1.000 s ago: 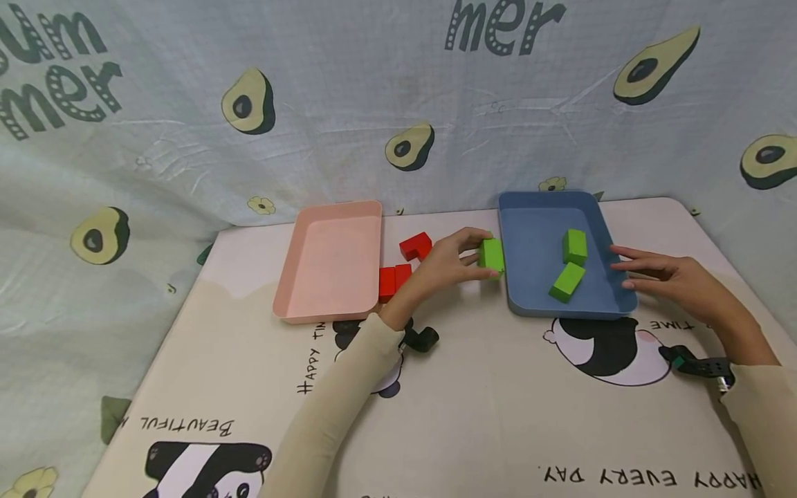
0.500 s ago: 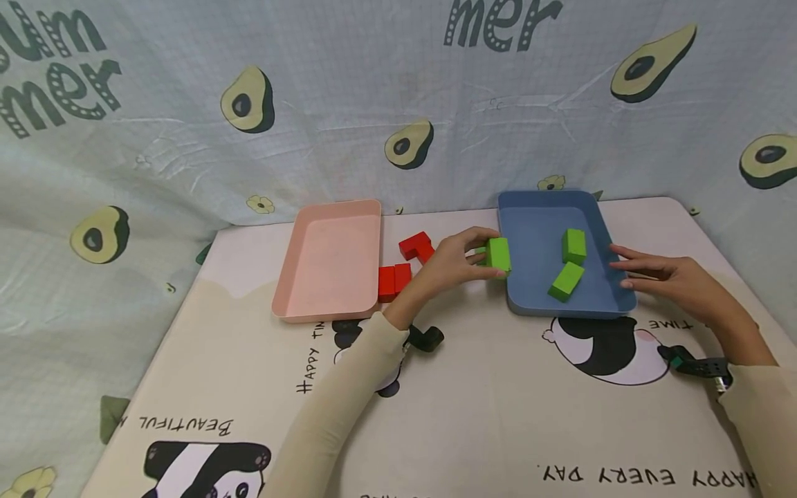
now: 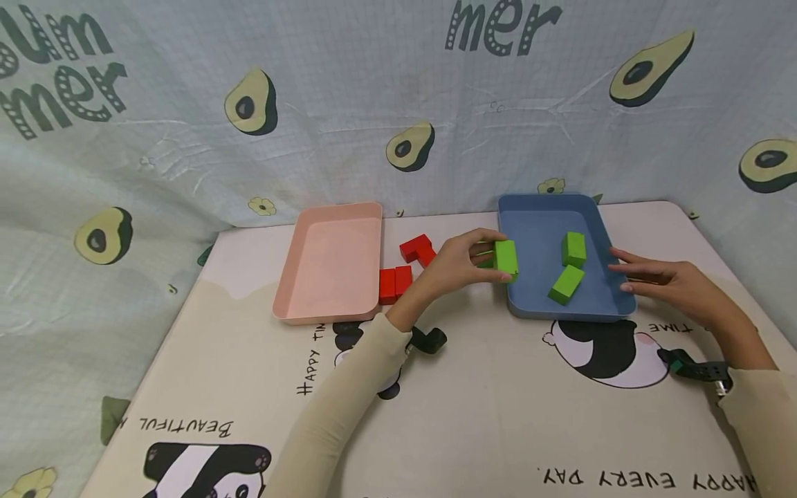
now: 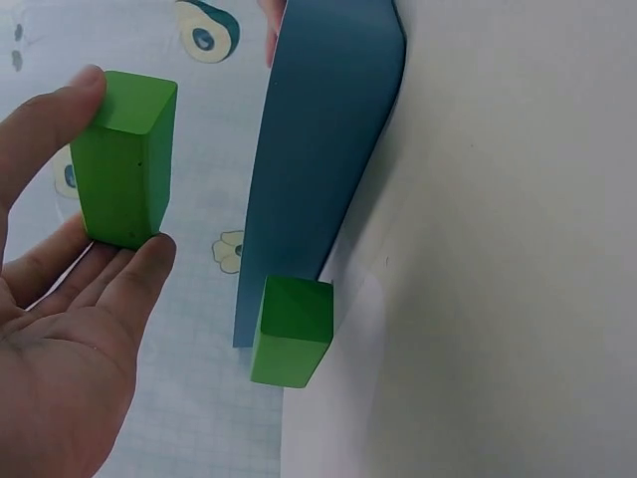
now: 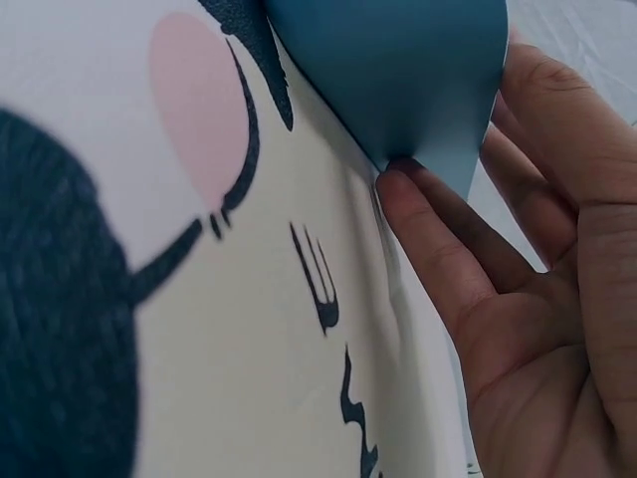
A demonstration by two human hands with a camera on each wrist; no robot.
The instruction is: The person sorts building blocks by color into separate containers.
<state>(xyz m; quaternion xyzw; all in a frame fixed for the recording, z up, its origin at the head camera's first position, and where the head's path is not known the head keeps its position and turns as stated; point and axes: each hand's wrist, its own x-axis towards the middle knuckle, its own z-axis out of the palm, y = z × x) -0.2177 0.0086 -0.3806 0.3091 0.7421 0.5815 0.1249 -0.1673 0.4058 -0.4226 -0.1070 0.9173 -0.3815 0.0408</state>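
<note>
My left hand (image 3: 457, 264) pinches a green block (image 3: 506, 259) between thumb and fingers, over the left rim of the blue tray (image 3: 535, 290). In the left wrist view the held block (image 4: 124, 164) is raised. Another green block (image 4: 292, 334) stands on the table beside the tray wall (image 4: 309, 149), partly behind my fingers in the head view. Two green blocks (image 3: 573, 249) lie inside the blue tray. My right hand (image 3: 675, 283) has its fingers extended against the tray's right side; the right wrist view shows fingertips (image 5: 403, 194) at its outer wall (image 5: 408, 90).
A pink tray (image 3: 336, 263) sits on the left of the table with nothing in it. Several red blocks (image 3: 395, 283) lie between that tray and my left forearm. A hanging avocado-print cloth (image 3: 336, 90) backs the table.
My left hand has moved slightly right with the green block, from beside the blue tray to over its left rim. My right hand stays at the tray's right side.
</note>
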